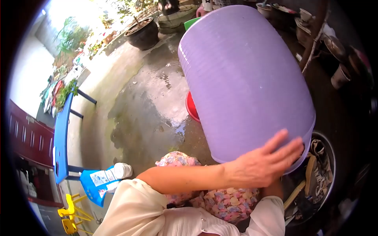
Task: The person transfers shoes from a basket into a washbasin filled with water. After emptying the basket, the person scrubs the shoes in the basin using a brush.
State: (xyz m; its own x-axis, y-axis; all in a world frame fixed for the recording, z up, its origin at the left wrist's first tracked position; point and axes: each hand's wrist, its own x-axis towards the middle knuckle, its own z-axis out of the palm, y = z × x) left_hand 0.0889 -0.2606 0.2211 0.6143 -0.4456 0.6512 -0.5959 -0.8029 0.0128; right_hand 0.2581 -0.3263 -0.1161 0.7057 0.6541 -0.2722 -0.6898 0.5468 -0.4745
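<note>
A large purple ribbed tub (248,78) lies tilted in front of me, its outer wall toward the camera. My left hand (264,161) reaches across from the left and rests on the tub's lower right edge, fingers spread. From the right sleeve my right forearm (274,189) rises behind the left hand; the right hand itself is hidden. Part of a red basin (192,107) shows at the tub's left side. Just right of the hands, a round dark container (332,173) holds shoes (318,173) and other items.
Wet concrete floor (134,106) spreads left of the tub. A blue table (62,137), a blue bag (92,188), a white container (123,170) and a yellow stool (71,208) stand at left. Plant pots (142,35) are at the back; more pots (340,76) and a pole (315,35) stand right.
</note>
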